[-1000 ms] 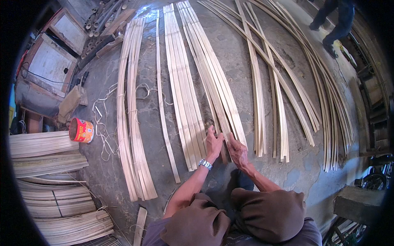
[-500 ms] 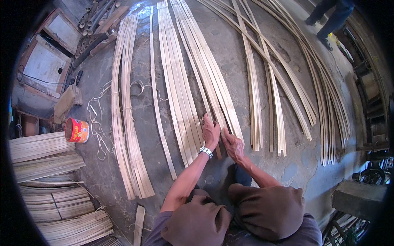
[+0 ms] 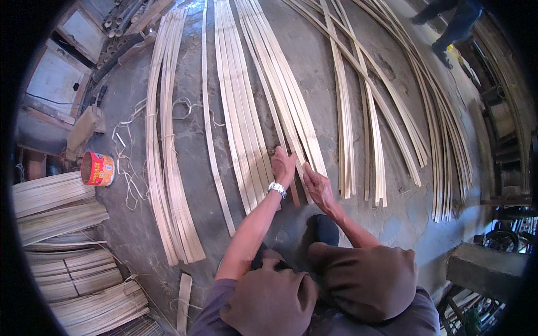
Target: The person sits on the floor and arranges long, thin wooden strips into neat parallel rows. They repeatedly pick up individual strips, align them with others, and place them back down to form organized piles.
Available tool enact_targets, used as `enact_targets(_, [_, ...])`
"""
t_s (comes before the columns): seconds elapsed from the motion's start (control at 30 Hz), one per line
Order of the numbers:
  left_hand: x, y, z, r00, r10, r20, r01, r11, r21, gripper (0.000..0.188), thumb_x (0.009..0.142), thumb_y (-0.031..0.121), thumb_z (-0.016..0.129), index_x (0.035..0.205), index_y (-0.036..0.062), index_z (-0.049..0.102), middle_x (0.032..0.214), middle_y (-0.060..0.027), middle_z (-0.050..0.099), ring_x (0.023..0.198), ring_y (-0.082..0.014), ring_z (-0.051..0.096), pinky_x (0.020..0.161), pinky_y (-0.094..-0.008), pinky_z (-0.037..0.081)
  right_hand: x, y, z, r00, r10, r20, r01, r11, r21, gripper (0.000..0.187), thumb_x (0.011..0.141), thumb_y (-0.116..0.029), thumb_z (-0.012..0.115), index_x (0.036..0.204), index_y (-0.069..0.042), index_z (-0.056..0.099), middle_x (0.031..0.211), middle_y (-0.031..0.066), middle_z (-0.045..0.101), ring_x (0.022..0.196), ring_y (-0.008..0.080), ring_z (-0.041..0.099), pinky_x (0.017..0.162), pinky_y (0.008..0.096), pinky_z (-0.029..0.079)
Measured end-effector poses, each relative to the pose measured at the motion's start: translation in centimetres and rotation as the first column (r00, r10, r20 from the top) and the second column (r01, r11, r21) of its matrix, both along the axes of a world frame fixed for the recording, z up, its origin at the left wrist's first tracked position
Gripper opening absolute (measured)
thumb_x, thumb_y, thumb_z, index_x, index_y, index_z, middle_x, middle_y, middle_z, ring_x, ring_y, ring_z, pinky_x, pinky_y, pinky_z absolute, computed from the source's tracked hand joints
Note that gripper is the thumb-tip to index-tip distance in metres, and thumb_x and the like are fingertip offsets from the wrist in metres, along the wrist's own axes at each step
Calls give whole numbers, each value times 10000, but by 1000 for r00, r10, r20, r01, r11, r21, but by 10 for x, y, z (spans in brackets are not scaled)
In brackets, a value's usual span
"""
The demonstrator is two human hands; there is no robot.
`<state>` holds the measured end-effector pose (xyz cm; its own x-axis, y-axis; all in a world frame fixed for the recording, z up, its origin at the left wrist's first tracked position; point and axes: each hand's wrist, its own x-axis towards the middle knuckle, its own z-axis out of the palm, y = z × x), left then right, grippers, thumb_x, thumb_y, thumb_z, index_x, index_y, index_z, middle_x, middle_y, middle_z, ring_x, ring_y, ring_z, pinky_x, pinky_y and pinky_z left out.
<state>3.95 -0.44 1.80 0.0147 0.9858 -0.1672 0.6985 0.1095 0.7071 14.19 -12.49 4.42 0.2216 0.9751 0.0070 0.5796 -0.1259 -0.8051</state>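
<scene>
Long pale bamboo strips (image 3: pixel 244 101) lie side by side on the floor in front of me, running away from my knees. My left hand (image 3: pixel 283 166), with a metal watch (image 3: pixel 277 189) at the wrist, has its fingers bent around a narrow strip at the right of this group. Close beside it, my right hand (image 3: pixel 318 186) rests against the near ends of the adjoining strips (image 3: pixel 288 115), fingers stretched out and held together. That hand hides part of the strip ends.
Two bundled strips (image 3: pixel 174 185) and a single strip (image 3: pixel 210 134) lie to the left. Crossing strips (image 3: pixel 372 129) spread at the right. A red tin (image 3: pixel 98 168) stands by stacked slats (image 3: pixel 73 274) at far left. Another person's legs (image 3: pixel 454 31) are at top right.
The view has shifted slightly. My right hand has moved over the near ends of the right-hand strips, its fingers straighter than before. My left hand stays on its strip.
</scene>
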Motion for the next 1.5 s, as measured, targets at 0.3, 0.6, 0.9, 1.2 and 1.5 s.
enact_targets(0.3, [2,25,-1,996,52,70,-39,985,-171,272,747,234,606,800,-32,624,753,-238,679,786,-387,695,739,-478,543,4,5,7,989,71,131,-66,997,-37,410,968,-197,553,1352,-57,524,750,224,564,724,375,597,690,452,474])
enact_targets(0.6, [-9,31,-12,926,240,293,-148,942,-302,226,793,209,603,630,55,574,562,-81,645,504,-173,664,506,-341,532,8,4,3,986,143,81,-129,979,-160,444,982,-276,513,1393,-117,468,861,274,606,821,456,615,737,514,482])
enact_targets(0.9, [-20,31,-9,872,241,426,-94,937,-338,177,806,148,609,726,-7,581,607,-101,651,466,-161,624,436,-296,485,-6,6,0,918,206,338,-119,958,-260,452,984,-299,519,1393,-113,472,807,202,626,742,402,644,662,494,518])
enact_targets(1.2, [-20,31,-2,771,322,549,-96,912,-400,153,819,99,626,754,-35,591,601,-105,618,460,-148,580,399,-280,443,-2,6,2,911,204,360,-103,954,-281,470,971,-316,528,1385,-105,455,804,202,639,718,415,652,622,523,525])
enact_targets(1.5, [-30,27,-3,633,387,671,-84,896,-437,185,821,68,663,681,43,545,598,-31,561,479,-96,518,432,-246,389,-4,5,7,926,214,311,-122,949,-290,466,956,-282,550,1370,-85,466,788,209,636,743,409,643,659,515,506])
